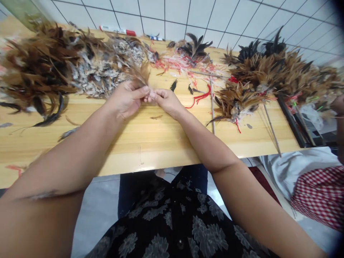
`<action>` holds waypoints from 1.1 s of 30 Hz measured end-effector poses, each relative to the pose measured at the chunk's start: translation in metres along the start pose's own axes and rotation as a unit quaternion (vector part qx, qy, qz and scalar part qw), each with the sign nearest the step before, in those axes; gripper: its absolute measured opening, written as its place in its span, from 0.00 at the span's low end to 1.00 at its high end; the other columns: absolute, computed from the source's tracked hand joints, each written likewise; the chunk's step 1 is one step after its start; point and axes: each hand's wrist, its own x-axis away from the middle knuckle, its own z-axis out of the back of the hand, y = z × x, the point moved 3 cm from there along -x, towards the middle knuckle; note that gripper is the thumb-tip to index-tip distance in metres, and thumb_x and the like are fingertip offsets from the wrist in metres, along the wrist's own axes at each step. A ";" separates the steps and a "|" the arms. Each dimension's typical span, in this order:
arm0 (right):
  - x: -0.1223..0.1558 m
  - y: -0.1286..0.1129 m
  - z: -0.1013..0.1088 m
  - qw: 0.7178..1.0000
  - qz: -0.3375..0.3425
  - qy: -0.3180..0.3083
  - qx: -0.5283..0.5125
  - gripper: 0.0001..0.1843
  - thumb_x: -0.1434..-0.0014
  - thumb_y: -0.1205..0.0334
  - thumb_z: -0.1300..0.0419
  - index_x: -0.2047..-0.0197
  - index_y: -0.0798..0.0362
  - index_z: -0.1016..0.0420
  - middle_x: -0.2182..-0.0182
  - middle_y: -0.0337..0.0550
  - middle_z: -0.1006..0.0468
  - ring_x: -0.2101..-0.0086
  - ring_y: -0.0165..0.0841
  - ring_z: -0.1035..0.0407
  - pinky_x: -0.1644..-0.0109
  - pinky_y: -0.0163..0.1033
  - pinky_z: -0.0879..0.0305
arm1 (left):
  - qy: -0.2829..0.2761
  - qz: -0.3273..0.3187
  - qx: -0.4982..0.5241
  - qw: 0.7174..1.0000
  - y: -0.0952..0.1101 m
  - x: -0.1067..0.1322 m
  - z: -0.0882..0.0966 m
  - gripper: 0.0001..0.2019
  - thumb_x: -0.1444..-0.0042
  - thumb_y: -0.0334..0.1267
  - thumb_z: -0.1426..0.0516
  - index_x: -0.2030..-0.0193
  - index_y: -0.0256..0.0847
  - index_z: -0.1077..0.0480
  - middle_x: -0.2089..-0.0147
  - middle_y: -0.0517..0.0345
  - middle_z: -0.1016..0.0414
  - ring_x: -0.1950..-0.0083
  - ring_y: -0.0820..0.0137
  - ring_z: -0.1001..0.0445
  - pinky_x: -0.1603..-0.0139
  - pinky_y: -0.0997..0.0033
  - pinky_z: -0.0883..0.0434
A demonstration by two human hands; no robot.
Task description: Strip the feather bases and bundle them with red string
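Note:
My left hand [126, 100] and my right hand [166, 102] meet above a pale wooden table [150, 143], fingertips pinched together on a small tuft of brown feathers [140, 74]. To the left lie a heap of brown and black feathers [40, 68] and a heap of grey speckled feathers [99, 73]. On the right, a brown feather bundle [240, 100] sits by a thin wooden stick [212, 104]. Loose red thread [202, 97] lies just beyond my right hand. The exact grip inside my fingers is hidden.
Larger feather bundles [279, 71] spread along the far right, beside a black rail [292, 118]. Another person's hand [339, 104] shows at the right edge. Marker pens [117, 30] lie at the back, against a tiled wall [242, 18]. A red-checked cloth [319, 197] hangs below right.

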 end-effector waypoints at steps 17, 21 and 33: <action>-0.003 0.006 0.006 0.997 0.021 0.063 -0.040 0.33 0.41 0.33 0.11 0.66 0.48 0.22 0.63 0.42 0.09 0.55 0.36 0.16 0.40 0.40 0.15 | 0.081 0.053 0.134 0.986 0.001 -0.005 -0.011 0.21 0.25 0.27 0.20 0.66 0.40 0.23 0.67 0.58 0.21 0.68 0.71 0.18 0.64 0.77 0.17; -0.005 0.012 0.007 0.997 0.023 0.068 -0.016 0.31 0.35 0.36 0.13 0.65 0.47 0.23 0.62 0.40 0.10 0.56 0.35 0.19 0.42 0.38 0.17 | 0.079 0.053 0.125 0.988 -0.003 -0.006 -0.010 0.21 0.24 0.29 0.20 0.66 0.39 0.23 0.68 0.59 0.22 0.67 0.71 0.18 0.64 0.76 0.18; -0.012 0.015 0.013 0.998 0.040 0.047 0.020 0.31 0.30 0.30 0.20 0.61 0.49 0.21 0.64 0.38 0.16 0.54 0.35 0.20 0.47 0.36 0.22 | 0.050 -0.026 0.015 0.998 0.004 -0.006 0.000 0.26 0.48 0.47 0.08 0.70 0.47 0.20 0.69 0.59 0.20 0.65 0.67 0.30 0.62 0.64 0.29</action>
